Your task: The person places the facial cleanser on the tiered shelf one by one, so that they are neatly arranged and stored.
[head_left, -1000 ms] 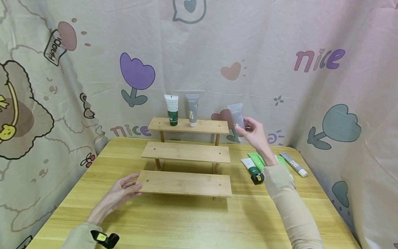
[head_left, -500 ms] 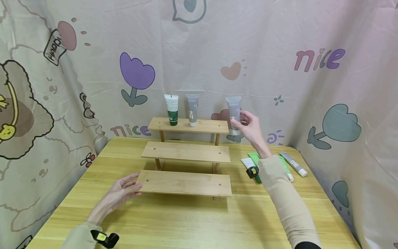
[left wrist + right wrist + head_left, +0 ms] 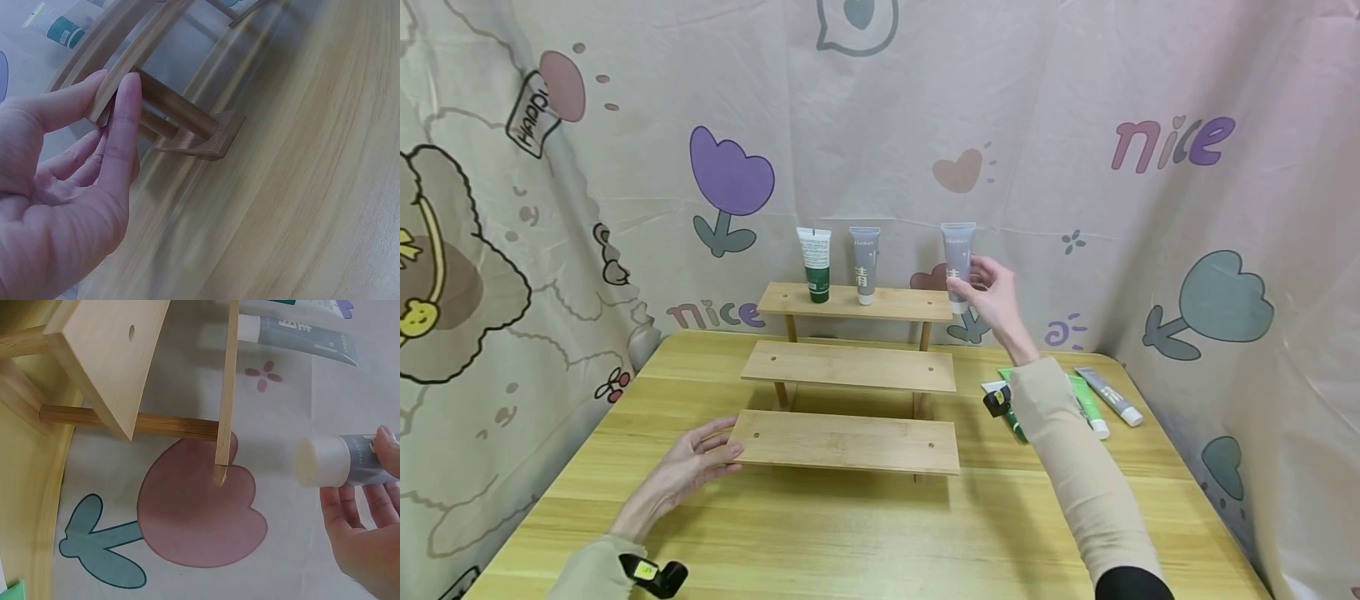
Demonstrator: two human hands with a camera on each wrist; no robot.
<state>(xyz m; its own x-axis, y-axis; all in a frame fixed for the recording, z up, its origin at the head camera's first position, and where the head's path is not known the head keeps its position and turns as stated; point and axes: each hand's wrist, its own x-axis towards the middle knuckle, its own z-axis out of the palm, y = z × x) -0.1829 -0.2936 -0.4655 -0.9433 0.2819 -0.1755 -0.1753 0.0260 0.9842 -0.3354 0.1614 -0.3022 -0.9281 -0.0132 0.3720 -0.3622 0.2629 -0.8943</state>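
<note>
My right hand (image 3: pixel 996 302) pinches a grey-blue squeeze tube (image 3: pixel 958 254) upright, white cap down, just off the right end of the top shelf (image 3: pixel 895 304). In the right wrist view that tube's cap (image 3: pixel 322 462) is apart from the shelf board. At the lower left, my left hand (image 3: pixel 688 467) pinches the left end of the bottom shelf (image 3: pixel 842 442) of a three-step wooden rack; the left wrist view shows thumb and finger on the board's corner (image 3: pixel 107 103). On the top shelf stand a white-and-green tube (image 3: pixel 816 265) and another grey-blue tube (image 3: pixel 865 265), both cap down.
The bare middle shelf (image 3: pixel 850 367) lies between the other two. Right of the rack, several tubes lie on the table, among them a green one (image 3: pixel 1088 407) and a grey one (image 3: pixel 1108 396); the right sleeve partly covers the group. A printed curtain (image 3: pixel 880 125) hangs behind.
My right hand has moved left and slightly up with the grey-blue tube, which has turned from tilted to upright beside the top shelf. The left hand has stayed in place.
</note>
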